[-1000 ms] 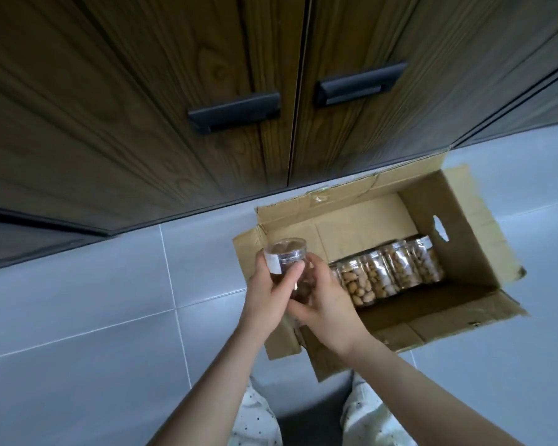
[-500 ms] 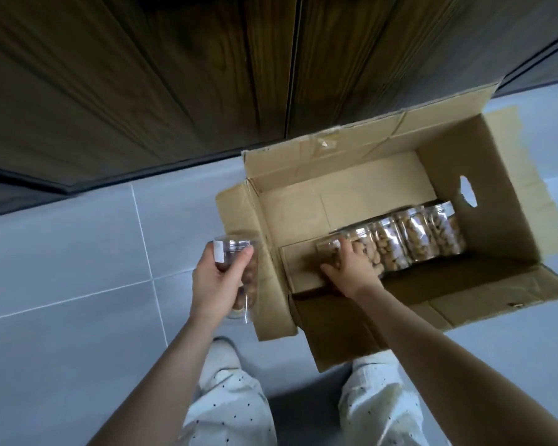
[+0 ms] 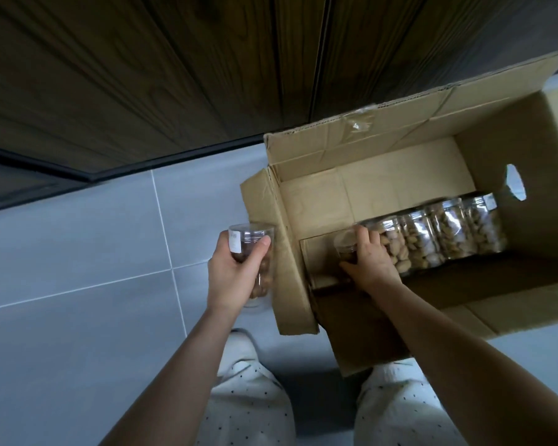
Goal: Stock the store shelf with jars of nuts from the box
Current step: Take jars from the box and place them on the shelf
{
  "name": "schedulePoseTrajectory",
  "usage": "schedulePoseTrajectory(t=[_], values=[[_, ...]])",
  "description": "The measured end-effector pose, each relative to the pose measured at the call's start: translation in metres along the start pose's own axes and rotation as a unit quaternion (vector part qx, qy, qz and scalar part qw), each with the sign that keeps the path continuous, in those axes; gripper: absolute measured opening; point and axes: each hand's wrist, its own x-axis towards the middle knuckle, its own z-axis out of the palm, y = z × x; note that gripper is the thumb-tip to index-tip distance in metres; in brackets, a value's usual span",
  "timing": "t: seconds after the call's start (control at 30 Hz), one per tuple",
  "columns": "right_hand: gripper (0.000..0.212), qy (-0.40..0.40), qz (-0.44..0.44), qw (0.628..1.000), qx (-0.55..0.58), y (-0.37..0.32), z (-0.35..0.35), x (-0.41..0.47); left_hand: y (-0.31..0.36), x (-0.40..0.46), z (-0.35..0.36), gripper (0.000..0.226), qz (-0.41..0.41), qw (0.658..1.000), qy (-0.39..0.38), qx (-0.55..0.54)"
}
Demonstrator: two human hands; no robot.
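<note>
The dark wood-grain cabinet front [image 3: 149, 78] fills the top of the view, with pale grey floor tiles [image 3: 71, 259] below it. On those tiles stands the open brown cardboard box [image 3: 377, 146], its back flap against the cabinet, and every place that follows is given from this box.

Inside the box, along its near wall, a row of clear plastic jars of pale nuts [image 3: 438, 236] runs rightward toward the handle cut-out. The far half of the box floor is bare cardboard.

A second ago both hands met around a single jar above the box's left corner. They have since parted. The left hand [image 3: 236, 275] now holds that clear lidded jar with a white label [image 3: 250, 249] alone, just outside the box's left flap, fingers curled round its side. The right hand [image 3: 371, 262] has gone down inside the box to the left end of the row, where its fingers are wrapped over the top of the end jar [image 3: 347, 246].

This looks like a two-at-a-time pickup: one jar is out and a second is being taken. No shelf is in view, so placing has yet to come.
</note>
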Motion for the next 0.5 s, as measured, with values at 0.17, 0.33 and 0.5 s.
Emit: schedulePoseTrajectory(t=[0.17, 0.33, 0.5], values=[[0.068, 0.003, -0.062, 0.998, 0.006, -0.021, -0.074, -0.069, 0.054, -0.037, -0.027, 0.032, -0.054, 0.998, -0.012, 0.032], [0.070, -0.001, -0.117, 0.993, 0.023, -0.056, -0.175, -0.165, 0.151, -0.103, -0.054, 0.038, -0.018, 0.994, -0.028, 0.103], [0.072, 0.035, -0.138, 0.988, 0.063, -0.079, -0.248, -0.270, 0.236, -0.189, -0.080, 0.030, 0.014, 0.993, -0.029, 0.114]])
